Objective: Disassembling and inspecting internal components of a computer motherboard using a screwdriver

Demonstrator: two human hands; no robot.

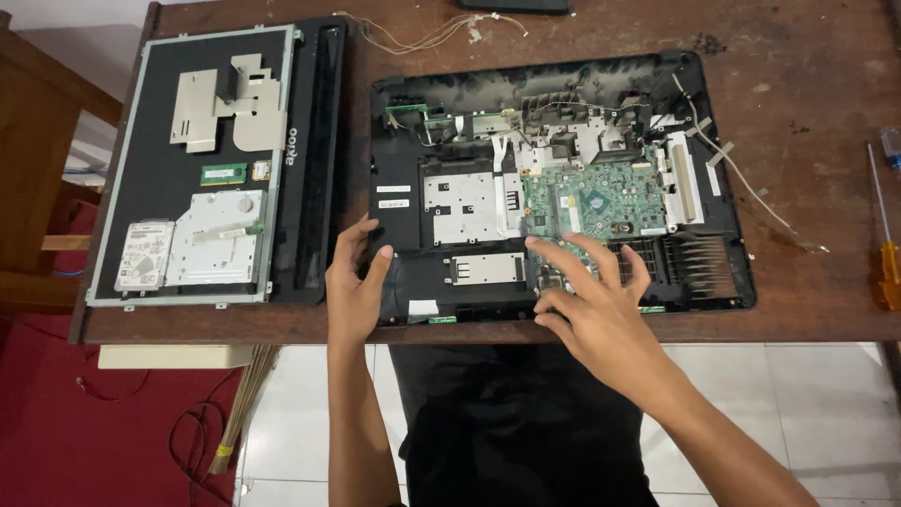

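Observation:
An opened black computer chassis lies on the brown wooden table, with a green circuit board and metal shields inside. My left hand rests against the chassis's near left edge, fingers apart and holding nothing. My right hand lies spread over the near edge of the green board, fingertips touching it, holding nothing.
A removed display panel lies at the left, carrying a hard drive, metal brackets and a small memory module. A yellow-handled screwdriver lies at the right edge. Loose wires trail at the back. Tiled floor shows below the table's front edge.

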